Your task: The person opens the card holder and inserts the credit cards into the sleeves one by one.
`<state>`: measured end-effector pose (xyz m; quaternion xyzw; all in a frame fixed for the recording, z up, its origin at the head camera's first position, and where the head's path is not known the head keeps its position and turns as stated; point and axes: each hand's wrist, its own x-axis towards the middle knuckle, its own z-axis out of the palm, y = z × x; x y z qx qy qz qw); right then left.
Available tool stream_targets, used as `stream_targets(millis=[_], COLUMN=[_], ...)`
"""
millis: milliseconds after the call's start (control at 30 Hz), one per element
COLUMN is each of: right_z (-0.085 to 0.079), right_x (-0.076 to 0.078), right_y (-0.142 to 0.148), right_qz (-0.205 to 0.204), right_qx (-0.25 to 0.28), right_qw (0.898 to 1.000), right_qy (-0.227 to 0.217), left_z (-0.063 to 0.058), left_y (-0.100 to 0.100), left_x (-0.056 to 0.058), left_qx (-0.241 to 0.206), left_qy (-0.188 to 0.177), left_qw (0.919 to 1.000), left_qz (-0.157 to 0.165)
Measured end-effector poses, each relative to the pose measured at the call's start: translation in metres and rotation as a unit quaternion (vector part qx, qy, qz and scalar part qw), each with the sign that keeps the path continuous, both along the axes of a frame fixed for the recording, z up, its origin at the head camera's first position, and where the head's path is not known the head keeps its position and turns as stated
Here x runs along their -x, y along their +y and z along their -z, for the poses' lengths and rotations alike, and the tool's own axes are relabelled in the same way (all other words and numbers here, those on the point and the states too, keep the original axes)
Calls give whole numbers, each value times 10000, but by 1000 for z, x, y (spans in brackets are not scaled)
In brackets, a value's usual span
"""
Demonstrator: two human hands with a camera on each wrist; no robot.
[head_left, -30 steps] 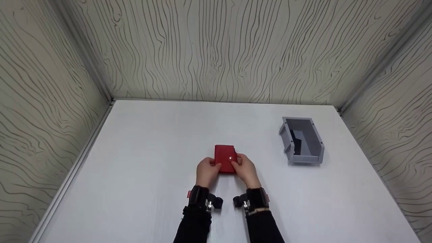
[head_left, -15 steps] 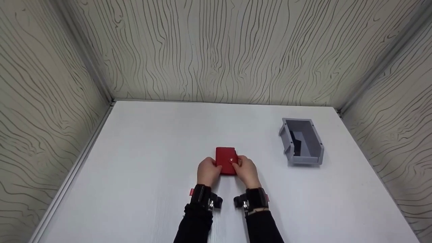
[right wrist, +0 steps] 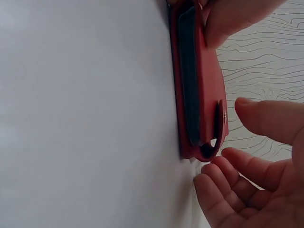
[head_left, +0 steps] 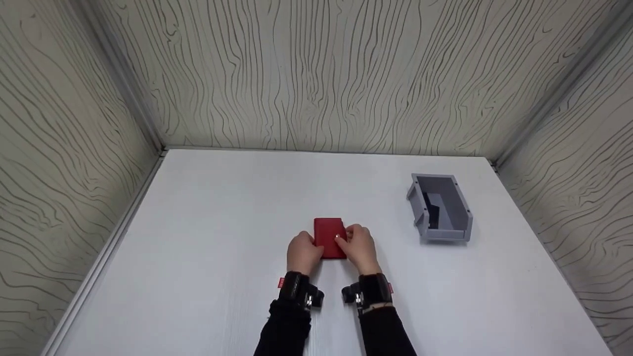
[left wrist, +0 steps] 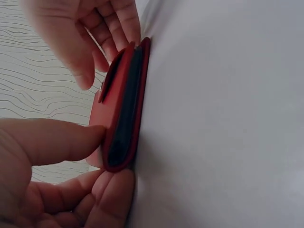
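A red snap-strap card wallet [head_left: 328, 232] lies on the white table in front of the person, dark pages showing between its covers. My left hand [head_left: 303, 253] pinches its left side, thumb on the upper cover and fingers at the lower edge, as the left wrist view shows. At the opposite side is my right hand [head_left: 361, 249]. In the right wrist view its thumb [right wrist: 270, 118] hovers apart from the cover, and its loosely bent fingers are right at the looped strap [right wrist: 221, 126]. A small metal snap [right wrist: 225, 115] shows on that strap.
To the right on the table [head_left: 222, 207] stands a grey plastic bin [head_left: 447, 235] with a black item [head_left: 433, 215] inside. Wood-grain panels [head_left: 306, 74] enclose the back and both sides. Black camera straps circle both wrists.
The wallet sits slightly nearer the person in the head view, which has itself shifted a little. My right thumb has moved up over the snap; the left hand keeps its hold.
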<state>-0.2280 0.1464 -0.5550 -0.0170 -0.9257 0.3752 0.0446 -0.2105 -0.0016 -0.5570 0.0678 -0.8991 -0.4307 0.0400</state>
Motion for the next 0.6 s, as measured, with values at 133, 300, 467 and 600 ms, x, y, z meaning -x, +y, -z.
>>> stream_targets(millis=[133, 300, 467, 600], right_z=[1, 1, 1, 1], right_x=[1, 1, 2, 3], right_y=[-2, -6, -10, -12], right_qz=[-94, -133, -45, -19], right_qx=[-114, -416, -609, -686], right_qw=[9998, 9987, 9980, 9976], right_qy=[122, 276, 180, -7], left_z=[2, 3, 3, 3], left_y=[-1, -1, 0, 0], left_x=[0, -1, 0, -1], left_qx=[20, -41, -41, -89], left_qy=[111, 66, 98, 83], left_qw=[9999, 10000, 9999, 9999], left_qz=[6, -41, -80, -109])
